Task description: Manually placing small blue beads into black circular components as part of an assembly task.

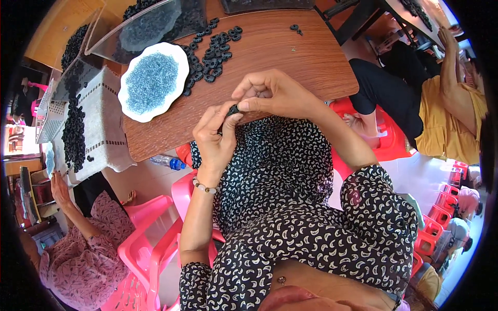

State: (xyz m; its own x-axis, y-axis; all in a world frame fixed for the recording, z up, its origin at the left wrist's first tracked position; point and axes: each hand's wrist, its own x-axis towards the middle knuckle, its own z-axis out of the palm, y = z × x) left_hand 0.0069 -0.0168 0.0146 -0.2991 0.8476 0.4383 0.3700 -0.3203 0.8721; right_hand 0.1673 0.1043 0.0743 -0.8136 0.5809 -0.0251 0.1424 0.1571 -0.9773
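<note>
Over the table's near edge, my left hand [214, 136] pinches a small black plastic part [233, 109] between thumb and fingers. My right hand [272, 93] meets it from the right, its thumb tip against the part and its fingers curled in. Whether something tiny sits between those right fingertips is hidden. Beyond my left hand stands a white scalloped plate [124, 98] heaped with small, shiny, bluish-grey metal pieces [153, 82] that look like tiny springs. Beside the plate lies a loose pile of similar black parts [211, 59].
Clear plastic bins [150, 31] line the brown table's [275, 57] far left. Two small black pieces [295, 29] lie far right. At left, another person's hand [61, 189] is near a cloth-covered table [111, 119] with black parts. A person in yellow [441, 119] sits right. Pink chairs [148, 223] flank me.
</note>
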